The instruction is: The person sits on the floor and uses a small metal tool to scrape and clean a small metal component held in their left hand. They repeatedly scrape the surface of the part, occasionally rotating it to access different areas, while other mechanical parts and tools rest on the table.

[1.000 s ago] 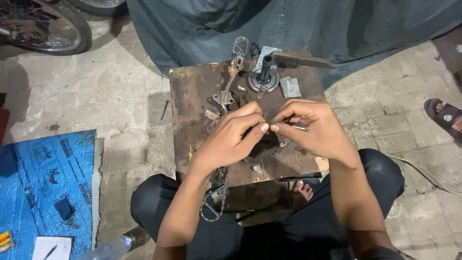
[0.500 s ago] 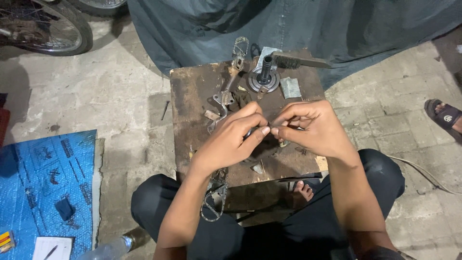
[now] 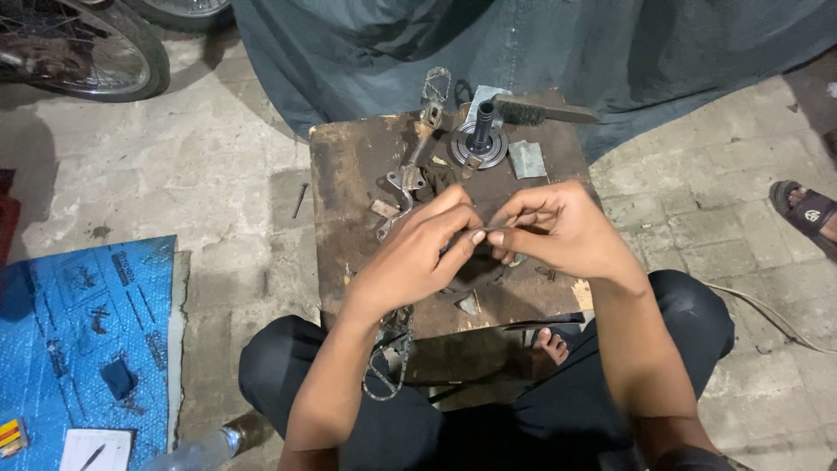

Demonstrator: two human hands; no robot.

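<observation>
Pinching step in hand, both hands up over the bench, small-part work.

Far left: blue bubble-wrap sheet flat on the stone floor, soft and dimpled. Spoked bicycle wheel at top left. Clear plastic bottle lying by the knee.

Bench: low wooden block, top dark, oil-stained, edges chipped. Bent metal bracket lying on it, rusty and grimy. Wire loop hanging off the front edge.

Left hand: fingers pressed together, thumb to forefinger, on the near end of a thin metal piece. Piece held in the air just above the bench middle, between the two hands, touching nothing else. Exact shape too small to tell; looks slim and rod-like.

Right hand: fingers curled in, tips pinching the other end of the same piece.

Behind the hands: round steel hub with upright shaft, machined and shiny. Just right of it a flat grey plate. Wire brush at the back edge, bristles dark. Dark tarp draped behind.

Judgement: further handling calls for a firm two-point pinch and fine fingertip control; slim, probably greasy, easy to drop among the clutter.

Far right: sandalled foot of another person, well apart.
</observation>
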